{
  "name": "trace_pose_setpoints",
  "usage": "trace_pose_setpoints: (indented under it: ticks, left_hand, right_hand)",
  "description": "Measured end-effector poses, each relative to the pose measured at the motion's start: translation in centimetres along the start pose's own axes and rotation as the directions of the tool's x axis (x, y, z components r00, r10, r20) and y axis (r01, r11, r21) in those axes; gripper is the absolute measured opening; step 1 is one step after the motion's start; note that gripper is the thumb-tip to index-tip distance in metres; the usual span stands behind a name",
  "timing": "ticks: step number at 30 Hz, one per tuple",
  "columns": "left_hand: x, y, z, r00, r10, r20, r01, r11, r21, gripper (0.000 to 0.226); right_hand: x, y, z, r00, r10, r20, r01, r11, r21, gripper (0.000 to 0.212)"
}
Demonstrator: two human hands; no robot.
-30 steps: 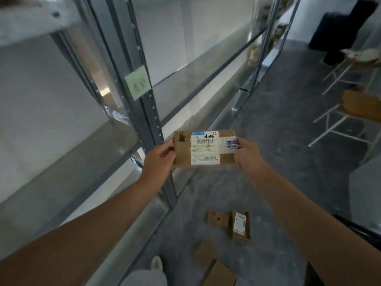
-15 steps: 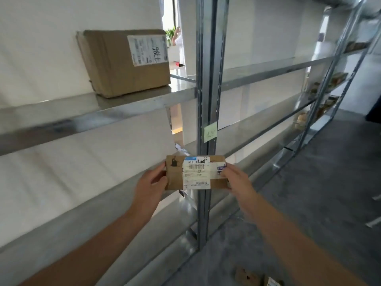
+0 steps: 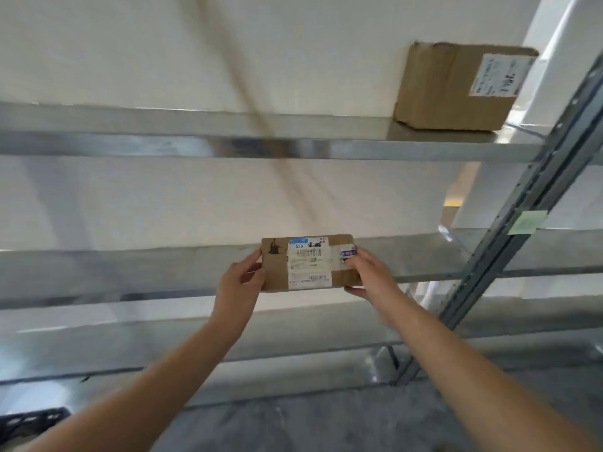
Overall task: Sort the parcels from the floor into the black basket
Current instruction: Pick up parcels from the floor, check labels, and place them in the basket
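At the lower left corner of the frame we see an edge of the black basket (image 3: 32, 422), well apart from our hands. At centre, our left hand (image 3: 239, 285) curls round the left edge of the parcel (image 3: 308, 263); our right hand (image 3: 368, 275) pinches its right edge. The parcel hangs before the middle shelf (image 3: 130, 265). Upper right, a large box (image 3: 450, 89) sits on the top shelf (image 3: 163, 138), near the slanting upright (image 3: 522, 207)

Bare left forearm (image 3: 156, 383), bare right forearm (image 3: 483, 370) (drawn long by the wide lens), left grip (image 3: 239, 285), right grip (image 3: 373, 277), both bare
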State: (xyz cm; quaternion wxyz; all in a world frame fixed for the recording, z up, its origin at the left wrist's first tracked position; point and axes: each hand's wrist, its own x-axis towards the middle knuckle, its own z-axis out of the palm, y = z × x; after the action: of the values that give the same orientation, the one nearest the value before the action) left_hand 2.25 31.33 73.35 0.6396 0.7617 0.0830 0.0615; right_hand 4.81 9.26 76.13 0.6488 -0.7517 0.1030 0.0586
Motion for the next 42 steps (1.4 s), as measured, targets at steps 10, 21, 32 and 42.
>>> trace_pose_setpoints:
  ticks: [10, 21, 32, 42]
  left_hand:
    - [-10.5, -7.2, -23.9, 0.866, -0.144, -0.479, 0.12, 0.989, -0.08, 0.045]
    - [-16.8, -12.7, -37.2, 0.495, -0.32, -0.808, 0.19, 0.947, -0.259, 0.047]
    - [-13.7, -14.4, -46.6, 0.169, -0.377, -0.911, 0.278, 0.905, -0.323, 0.051]
    - [-13.9, -18.5, -51.8, 0.014, -0.376, -0.926, 0.32, 0.879, -0.352, 0.06]
  right_hand:
    - [-5.6, 0.2, 27.3, 0.891, 0.017, 0.454, 0.039, 0.993, -0.113, 0.028]
    - [-8.7, 1.2, 50.2, 0.574, 0.082, 0.815, 0.133, 0.972, -0.192, 0.031]
    - [-6.2, 1.5, 66.8, 0.236, 0.249, 0.939, 0.124, 0.951, -0.283, 0.029]
    - [-8.5, 3.8, 76.9, 0.142, 0.315, 0.938, 0.174, 0.925, -0.337, 0.024]
